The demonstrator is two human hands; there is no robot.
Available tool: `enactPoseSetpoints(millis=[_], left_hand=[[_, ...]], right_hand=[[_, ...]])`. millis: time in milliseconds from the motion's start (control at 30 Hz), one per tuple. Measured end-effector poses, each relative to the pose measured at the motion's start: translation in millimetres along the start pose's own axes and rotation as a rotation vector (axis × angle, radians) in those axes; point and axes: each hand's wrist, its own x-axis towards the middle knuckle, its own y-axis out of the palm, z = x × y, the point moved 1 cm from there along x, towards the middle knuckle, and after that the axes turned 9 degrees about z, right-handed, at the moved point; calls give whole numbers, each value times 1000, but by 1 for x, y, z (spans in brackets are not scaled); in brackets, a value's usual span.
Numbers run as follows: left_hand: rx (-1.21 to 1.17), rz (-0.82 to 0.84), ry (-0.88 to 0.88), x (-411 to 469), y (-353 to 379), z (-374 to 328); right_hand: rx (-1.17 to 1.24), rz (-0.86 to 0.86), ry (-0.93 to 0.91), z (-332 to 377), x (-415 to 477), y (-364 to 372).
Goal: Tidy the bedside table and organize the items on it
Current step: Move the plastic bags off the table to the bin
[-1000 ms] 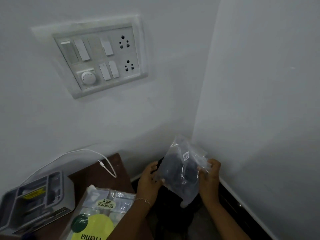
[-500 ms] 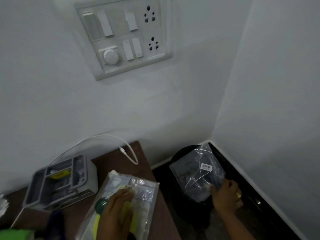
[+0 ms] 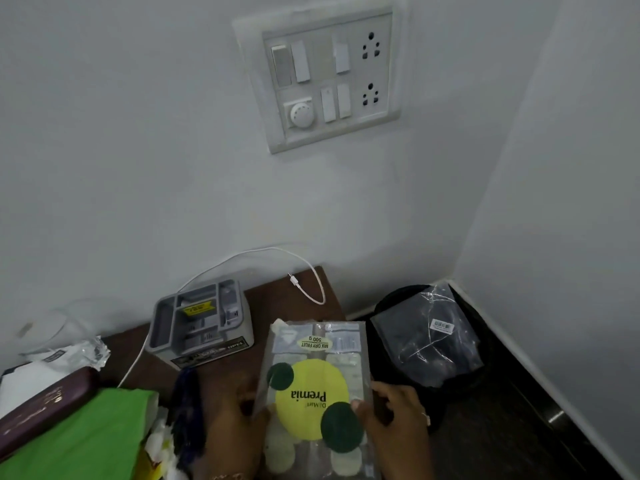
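A clear dry fruit packet (image 3: 317,382) with a yellow and green round label is held over the right end of the brown bedside table (image 3: 277,303). My left hand (image 3: 232,427) grips its left edge and my right hand (image 3: 398,417) grips its right edge. A crumpled clear plastic bag (image 3: 429,337) with a barcode sticker lies on top of the black bin (image 3: 388,306) on the floor beside the table. Nobody holds that bag.
A grey organiser box (image 3: 199,320) stands at the back of the table, with a white charging cable (image 3: 304,271) looping behind it. At left lie a green cloth (image 3: 86,434), a maroon case (image 3: 45,410) and crumpled plastic (image 3: 69,355). A switchboard (image 3: 325,77) hangs on the wall.
My right hand let go of the clear bag, which now rests on the bin. Both hands now hold the dry fruit packet, and the view has swung left and down.
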Motion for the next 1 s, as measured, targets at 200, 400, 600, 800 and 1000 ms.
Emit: enactPoseSetpoints(millis=[200, 400, 600, 800, 1000], left_hand=[[-217, 112, 91, -24, 25, -17], [-377, 198, 230, -26, 81, -65], [-361, 283, 313, 10, 145, -129], [-287, 213, 288, 21, 147, -115], [-288, 221, 292, 13, 124, -74]], right_hand=[[220, 86, 42, -10, -2, -26], [360, -250, -85, -21, 0, -83], [280, -467, -101, -52, 77, -144], [-8, -305, 37, -103, 150, -140], [-82, -298, 185, -125, 155, -119]])
